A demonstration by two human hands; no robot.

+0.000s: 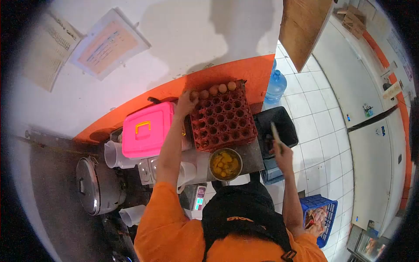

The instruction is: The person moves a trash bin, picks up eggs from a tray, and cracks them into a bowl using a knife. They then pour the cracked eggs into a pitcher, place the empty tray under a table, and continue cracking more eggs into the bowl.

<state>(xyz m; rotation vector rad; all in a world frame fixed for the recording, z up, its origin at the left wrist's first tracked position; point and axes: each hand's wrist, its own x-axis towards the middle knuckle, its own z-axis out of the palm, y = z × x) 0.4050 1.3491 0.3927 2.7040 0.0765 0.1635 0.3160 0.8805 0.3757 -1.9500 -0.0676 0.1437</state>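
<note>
My left hand (187, 104) reaches to the back left corner of a stack of dark red egg trays (222, 120), its fingers closed on an egg (194, 94). Several brown eggs (214, 90) sit in the same back row, while the other cups visible hold none. My right hand (283, 156) grips a long, flat, pale knife-like tool (275, 132) over a black bin (286, 120); its exact kind is blurred. In front of the trays stands a metal bowl (239, 171) of cracked eggs with whole yolks.
A pink box (146, 131) with a yellow handle stands left, near clear plastic jugs (114, 155), a large lidded metal pot (94, 187) and a digital scale (192, 197). At right are a blue water bottle (276, 87) and a blue crate (334, 209) holding raw meat.
</note>
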